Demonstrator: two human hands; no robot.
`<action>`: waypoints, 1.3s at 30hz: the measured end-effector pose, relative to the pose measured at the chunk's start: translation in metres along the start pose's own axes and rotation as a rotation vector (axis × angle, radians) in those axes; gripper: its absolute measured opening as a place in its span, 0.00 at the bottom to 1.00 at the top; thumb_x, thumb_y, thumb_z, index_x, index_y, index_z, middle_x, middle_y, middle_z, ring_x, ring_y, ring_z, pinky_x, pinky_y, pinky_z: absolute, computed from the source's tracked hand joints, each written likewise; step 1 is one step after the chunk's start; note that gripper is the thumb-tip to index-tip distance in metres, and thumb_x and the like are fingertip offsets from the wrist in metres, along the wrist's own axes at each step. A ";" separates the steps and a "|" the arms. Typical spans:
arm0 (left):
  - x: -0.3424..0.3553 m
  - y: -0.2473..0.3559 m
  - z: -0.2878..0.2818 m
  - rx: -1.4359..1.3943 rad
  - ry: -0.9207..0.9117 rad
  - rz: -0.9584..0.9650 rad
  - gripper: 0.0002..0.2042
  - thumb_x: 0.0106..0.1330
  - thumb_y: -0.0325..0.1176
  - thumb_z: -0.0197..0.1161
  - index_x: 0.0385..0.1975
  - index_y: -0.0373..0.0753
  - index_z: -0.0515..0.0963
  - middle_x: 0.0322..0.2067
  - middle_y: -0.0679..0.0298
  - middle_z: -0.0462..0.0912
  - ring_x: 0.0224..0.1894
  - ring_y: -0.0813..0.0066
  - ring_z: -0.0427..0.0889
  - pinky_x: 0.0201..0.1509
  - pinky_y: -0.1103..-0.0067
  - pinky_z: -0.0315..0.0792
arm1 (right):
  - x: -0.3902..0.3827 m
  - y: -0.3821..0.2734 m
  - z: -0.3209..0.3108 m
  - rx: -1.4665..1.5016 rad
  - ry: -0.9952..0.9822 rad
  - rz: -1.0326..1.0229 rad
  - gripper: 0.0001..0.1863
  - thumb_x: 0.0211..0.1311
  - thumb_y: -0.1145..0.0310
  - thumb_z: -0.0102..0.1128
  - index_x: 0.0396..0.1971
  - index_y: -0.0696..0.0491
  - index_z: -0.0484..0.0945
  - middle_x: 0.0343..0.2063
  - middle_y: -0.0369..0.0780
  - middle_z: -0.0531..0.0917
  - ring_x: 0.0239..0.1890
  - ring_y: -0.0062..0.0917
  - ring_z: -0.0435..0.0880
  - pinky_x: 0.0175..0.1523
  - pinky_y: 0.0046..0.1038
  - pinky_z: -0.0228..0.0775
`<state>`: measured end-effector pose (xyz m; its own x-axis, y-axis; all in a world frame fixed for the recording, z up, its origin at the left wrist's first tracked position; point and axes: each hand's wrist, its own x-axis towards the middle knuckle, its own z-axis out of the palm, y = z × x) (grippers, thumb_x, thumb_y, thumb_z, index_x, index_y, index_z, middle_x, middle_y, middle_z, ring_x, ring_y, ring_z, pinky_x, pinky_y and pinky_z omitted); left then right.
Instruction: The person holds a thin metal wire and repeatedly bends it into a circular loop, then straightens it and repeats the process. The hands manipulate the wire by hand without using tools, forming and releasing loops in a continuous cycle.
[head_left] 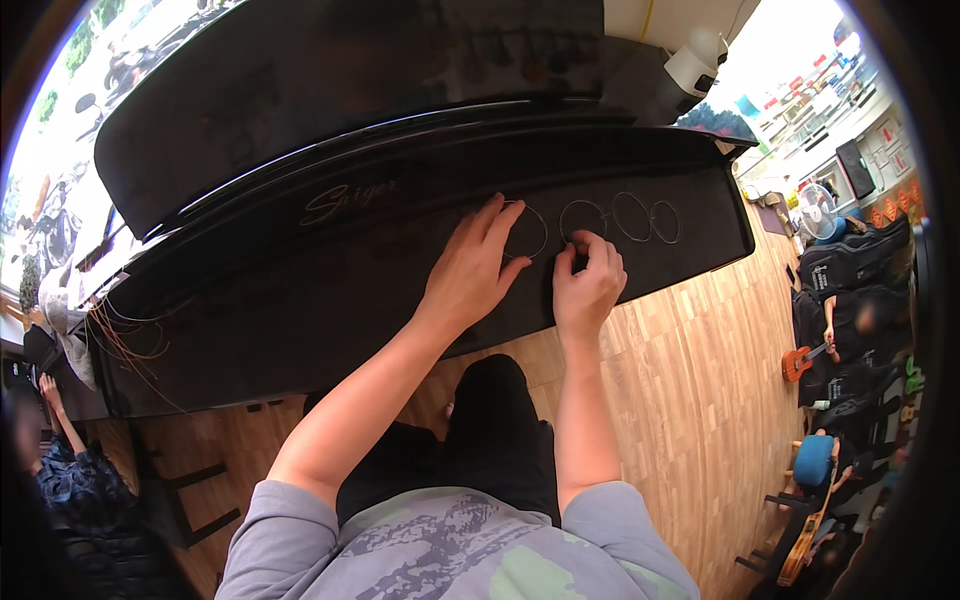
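Note:
Several thin coiled wire loops lie in a row on the glossy black piano surface (300, 330). My left hand (470, 255) rests over the leftmost loop (543, 232), fingers and thumb apart, touching it. Just right of it, my right hand (588, 280) has its fingers bent together at the lower edge of another loop (583, 203); what they grip is hidden. Farther right lie two more loops, a middle one (630, 194) and an end one (677, 224). Loose copper-coloured strings (130, 345) hang at the left end.
A white camera device (693, 65) stands at the back. A co-worker (65, 470) is at far left. Dark stool legs (195, 475) stand nearby. On the right, beyond the wood floor (680, 350), are a fan (817, 212), instrument bags (850, 260), a ukulele (797, 362) and other people (850, 325).

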<state>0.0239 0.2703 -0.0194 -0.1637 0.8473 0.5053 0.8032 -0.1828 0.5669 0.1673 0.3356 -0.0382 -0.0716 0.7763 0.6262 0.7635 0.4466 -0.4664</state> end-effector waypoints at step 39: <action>-0.189 -0.147 -0.310 -1.004 1.057 -0.506 0.15 0.75 0.41 0.45 0.49 0.37 0.69 0.37 0.63 0.77 0.41 0.72 0.78 0.49 0.73 0.72 | -0.134 -0.165 0.009 0.418 -0.244 -0.560 0.17 0.58 0.65 0.64 0.15 0.54 0.69 0.12 0.39 0.70 0.16 0.33 0.70 0.24 0.33 0.61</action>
<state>-0.2409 -0.0176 0.0039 -0.9566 0.2735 0.1007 -0.0918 -0.6108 0.7865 0.0451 0.1617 -0.0509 -0.5568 0.4373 0.7063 0.2661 0.8993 -0.3471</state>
